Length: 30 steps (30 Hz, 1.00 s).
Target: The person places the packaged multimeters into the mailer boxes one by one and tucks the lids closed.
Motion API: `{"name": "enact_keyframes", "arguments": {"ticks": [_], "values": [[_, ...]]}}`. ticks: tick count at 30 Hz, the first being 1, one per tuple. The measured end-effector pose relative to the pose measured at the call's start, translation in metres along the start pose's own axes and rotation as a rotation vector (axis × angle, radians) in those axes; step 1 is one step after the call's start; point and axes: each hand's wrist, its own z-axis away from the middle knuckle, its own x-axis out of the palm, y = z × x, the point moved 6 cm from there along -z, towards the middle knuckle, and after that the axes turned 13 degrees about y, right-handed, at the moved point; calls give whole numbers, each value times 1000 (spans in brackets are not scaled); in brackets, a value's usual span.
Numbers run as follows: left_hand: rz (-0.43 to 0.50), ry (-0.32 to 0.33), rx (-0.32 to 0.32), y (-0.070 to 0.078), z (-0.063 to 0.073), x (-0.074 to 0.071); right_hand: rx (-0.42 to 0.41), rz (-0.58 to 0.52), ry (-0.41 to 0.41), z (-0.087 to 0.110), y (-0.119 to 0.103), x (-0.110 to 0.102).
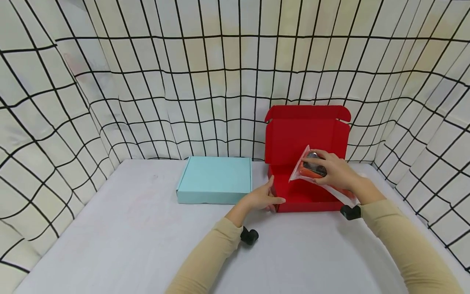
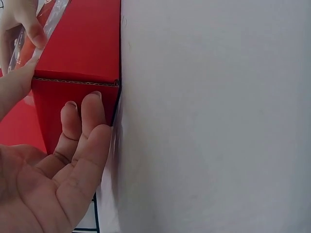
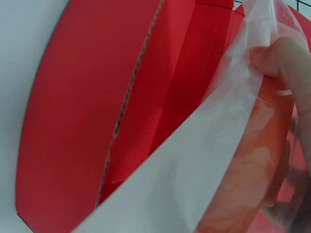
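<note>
A red cardboard box [image 1: 306,207] stands on the table with its lid raised at the back. My left hand [image 1: 261,198] holds the box's front left corner; in the left wrist view its fingers [image 2: 92,114] lie against the outside of the wall, and the thumb reaches over the edge. Over the box my right hand [image 1: 335,171] grips a clear plastic bag [image 1: 296,173] containing something orange and dark. In the right wrist view the thumb presses on the bag [image 3: 194,150], whose pale strip hangs across the box's front wall. What exactly the bag contains is hard to tell.
To the left of the red box lies a closed light blue box [image 1: 218,175]. A white cloth [image 1: 147,245] covers the table. White curtains with a black grid [image 1: 220,85] close off the back and both sides.
</note>
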Motion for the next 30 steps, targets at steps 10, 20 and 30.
{"name": "enact_keyframes", "arguments": {"ticks": [10,20,30], "values": [[-13,6,-7,0,1,0,-38,26,-76,-9,-12,21],[-6,-1,7,0,-1,1,-94,-7,-88,-16,-19,31],[-3,-19,19,1,0,-1,-142,-66,-142,-20,-33,34]]}}
